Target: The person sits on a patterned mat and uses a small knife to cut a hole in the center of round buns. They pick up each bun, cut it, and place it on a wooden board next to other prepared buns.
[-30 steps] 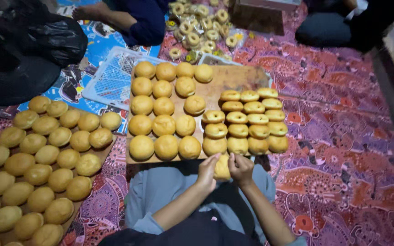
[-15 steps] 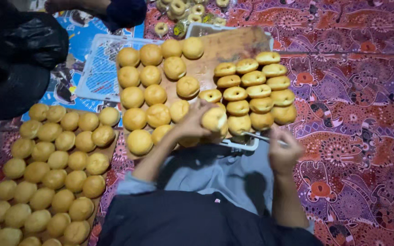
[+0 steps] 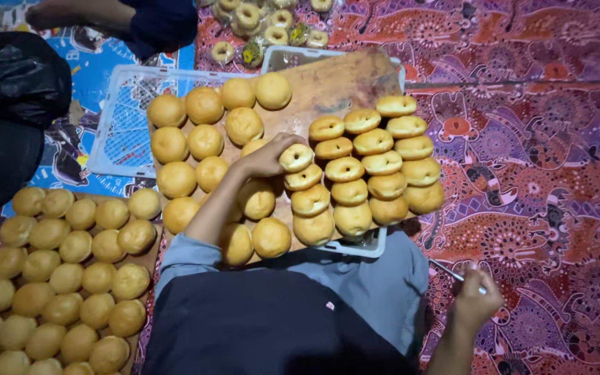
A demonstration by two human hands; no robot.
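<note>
Plain round buns (image 3: 64, 278) fill the board at my far left. More round buns (image 3: 203, 142) crowd the left side of the wooden board (image 3: 335, 80) on my lap. My left hand (image 3: 269, 156) pinches one ring bun (image 3: 296, 157) at the left edge of the stacked ring buns (image 3: 376, 167). The board's top middle is bare. My right hand (image 3: 477, 302) grips a thin stick (image 3: 446, 271) above the patterned cloth (image 3: 543, 139), right of the board.

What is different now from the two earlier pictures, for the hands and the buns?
The left hand carried a holed bun from the near edge of the board up to the stacked rows. The right hand drew back to the right, holding a thin stick. The whole buns kept their places.
</note>
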